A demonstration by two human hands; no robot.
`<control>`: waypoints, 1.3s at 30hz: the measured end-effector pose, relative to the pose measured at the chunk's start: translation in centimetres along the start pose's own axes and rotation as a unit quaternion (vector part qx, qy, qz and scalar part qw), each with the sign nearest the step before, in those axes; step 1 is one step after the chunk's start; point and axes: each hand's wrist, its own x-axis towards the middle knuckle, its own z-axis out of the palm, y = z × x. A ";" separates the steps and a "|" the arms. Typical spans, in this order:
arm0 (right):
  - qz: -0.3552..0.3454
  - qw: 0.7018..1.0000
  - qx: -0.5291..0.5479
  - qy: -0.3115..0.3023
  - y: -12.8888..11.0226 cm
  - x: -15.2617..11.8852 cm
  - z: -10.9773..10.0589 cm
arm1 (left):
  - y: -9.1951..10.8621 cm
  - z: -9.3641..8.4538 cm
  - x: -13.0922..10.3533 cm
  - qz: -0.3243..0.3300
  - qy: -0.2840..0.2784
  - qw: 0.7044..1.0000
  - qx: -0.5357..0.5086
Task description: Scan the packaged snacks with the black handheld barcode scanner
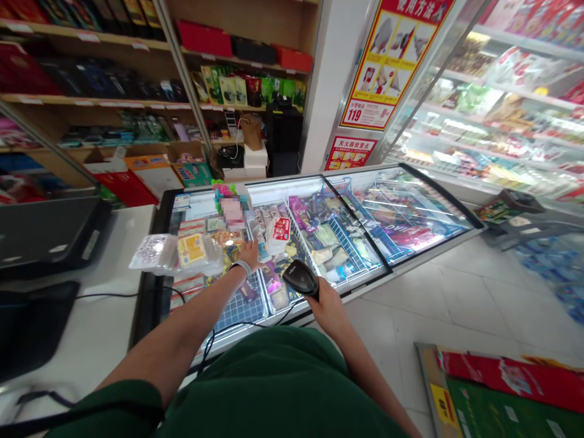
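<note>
My right hand [327,301] is wrapped round the handle of a black barcode scanner [300,278], whose head points forward over the chest freezer's glass. My left hand [250,257] reaches over the glass lid with its fingers stretched out and holds nothing that I can make out. Just beyond its fingertips sits a clear plastic food pack with a red label [279,231]. To the left, a clear pack with a yellow label [192,249] rests on the freezer beside another pale-labelled clear pack [156,250]. The scanner's cable [241,325] runs left beneath my forearm.
The chest freezer [296,316] holds bagged frozen goods in wire baskets. A white counter [109,304] with black equipment [50,234] adjoins it at left. Stocked shelves [255,58] stand behind, and a lit display fridge [493,109] at right. A goods box [506,389] is at lower right.
</note>
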 end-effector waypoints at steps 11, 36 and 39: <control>-0.002 1.000 0.009 -0.009 0.3 0.4 0.3 | -0.9 -0.4 -1.4 0.070 -0.052 0.995 0.037; -0.001 1.000 -0.017 -0.007 0.7 1.2 0.1 | 1.2 0.9 -8.0 -0.160 0.028 0.987 0.016; -0.002 1.000 -0.018 -0.005 0.8 1.1 0.2 | 1.1 0.8 -8.5 -0.161 0.030 0.986 0.017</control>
